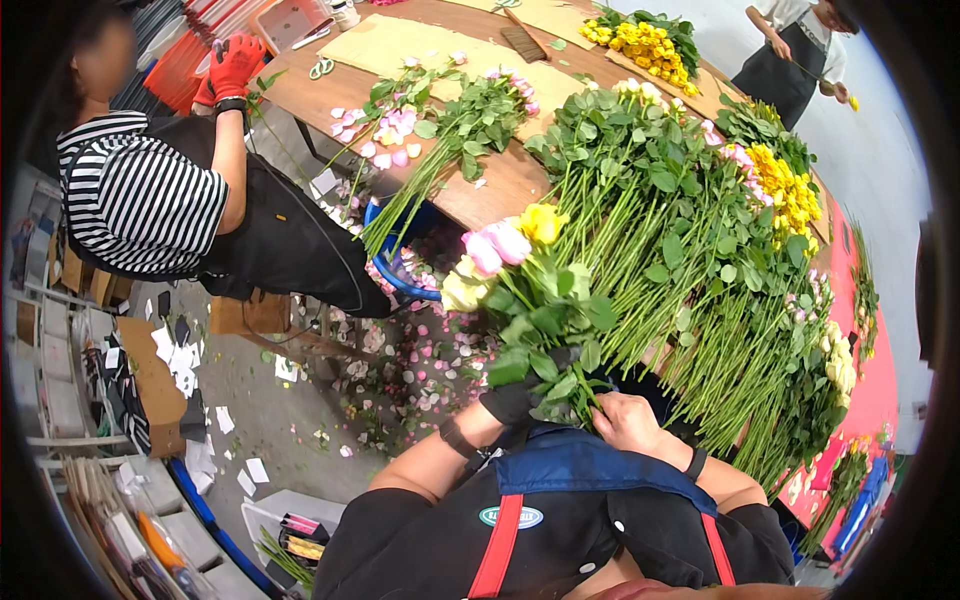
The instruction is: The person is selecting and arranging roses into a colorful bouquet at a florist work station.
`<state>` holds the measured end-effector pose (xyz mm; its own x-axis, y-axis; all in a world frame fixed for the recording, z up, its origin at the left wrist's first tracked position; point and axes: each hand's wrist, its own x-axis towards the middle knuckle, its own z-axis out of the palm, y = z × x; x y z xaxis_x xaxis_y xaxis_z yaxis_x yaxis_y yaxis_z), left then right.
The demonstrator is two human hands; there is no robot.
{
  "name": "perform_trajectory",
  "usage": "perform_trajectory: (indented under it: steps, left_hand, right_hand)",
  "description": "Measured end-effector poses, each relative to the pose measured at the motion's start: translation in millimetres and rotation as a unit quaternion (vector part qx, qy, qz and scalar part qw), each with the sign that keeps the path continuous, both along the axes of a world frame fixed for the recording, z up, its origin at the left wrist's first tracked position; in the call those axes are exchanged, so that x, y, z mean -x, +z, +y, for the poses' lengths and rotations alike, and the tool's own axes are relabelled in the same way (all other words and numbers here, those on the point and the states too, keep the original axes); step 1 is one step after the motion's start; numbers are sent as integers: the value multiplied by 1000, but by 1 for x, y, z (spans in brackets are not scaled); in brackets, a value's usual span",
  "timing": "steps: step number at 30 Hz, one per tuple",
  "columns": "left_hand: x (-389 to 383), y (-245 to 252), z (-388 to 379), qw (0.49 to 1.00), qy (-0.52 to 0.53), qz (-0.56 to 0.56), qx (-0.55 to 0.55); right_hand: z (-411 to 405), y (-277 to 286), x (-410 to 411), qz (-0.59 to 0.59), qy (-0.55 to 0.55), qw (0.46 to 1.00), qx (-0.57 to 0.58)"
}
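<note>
Before my chest is a small bunch of roses with green leaves (540,322). It carries a yellow rose (541,223), pink roses (499,246) and pale cream roses (465,287), heads tilted up and left. My left hand (519,401), in a dark glove and partly hidden by leaves, is closed around the bunch. Lower on the same stems, the bare fingers of my right hand (628,421) grip them near my apron's blue top edge (585,457). Just beyond my right hand, long cut rose stems (675,322) hang over the table's near edge.
On the wooden table (502,191) lie yellow roses (645,52), pink roses (517,90), scissors (322,68) and a brush (525,41). A blue bucket (397,277) stands below. Petals litter the floor (420,367). A person in red gloves (236,64) stands left; another (795,60) stands far right.
</note>
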<state>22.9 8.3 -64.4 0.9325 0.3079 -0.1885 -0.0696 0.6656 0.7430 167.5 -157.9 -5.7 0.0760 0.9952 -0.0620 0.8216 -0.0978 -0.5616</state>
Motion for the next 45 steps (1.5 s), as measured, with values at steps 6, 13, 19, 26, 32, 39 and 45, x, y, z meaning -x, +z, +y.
perform_trajectory:
  steps: [6,13,19,26,32,39,45]
  left_hand:
    - [18,-29,-3,987,-45,-73,-139]
    - [38,-56,-2,981,-55,-60,175]
    - [57,-42,7,987,8,52,-149]
    - [50,-32,27,971,138,73,179]
    - [50,-31,48,956,179,55,224]
    - [24,-24,79,942,189,-20,276]
    - [-37,-38,77,986,160,9,50]
  right_hand:
    - [39,4,-11,-7,144,969,200]
    - [129,6,-99,132,-97,986,44]
    - [232,-34,-171,-48,-381,921,69]
    - [272,-41,-175,-108,-450,886,-6]
    - [285,-39,-183,71,-503,862,1]
    - [197,23,-154,395,-450,779,-185]
    - [60,54,-79,345,-339,843,-235]
